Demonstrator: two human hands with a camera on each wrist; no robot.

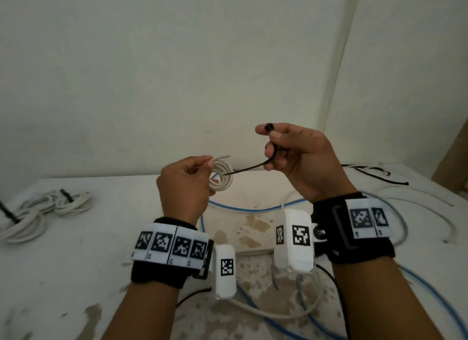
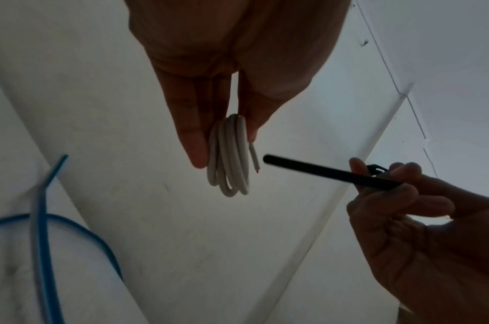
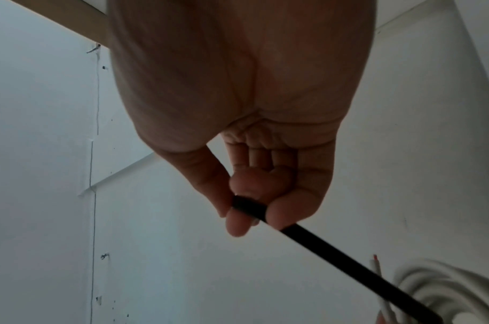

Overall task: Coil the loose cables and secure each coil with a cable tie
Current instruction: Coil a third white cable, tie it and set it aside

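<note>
The small coil of white round cable, pinched upright in the left hand above the counter, awaits tying: the right hand grips a thin black plastic cable tie, whose tip reaches the coil's opening and, I'd judge, must thread through next.

Two hands are up over the table, the left hand and the right hand. One small white coil hangs above the table, with one black cable tie beside it. Two tied white coils lie at the table's left end. Another black tie lies at its far right. The loose cables across the table overlap too much to count.
</note>
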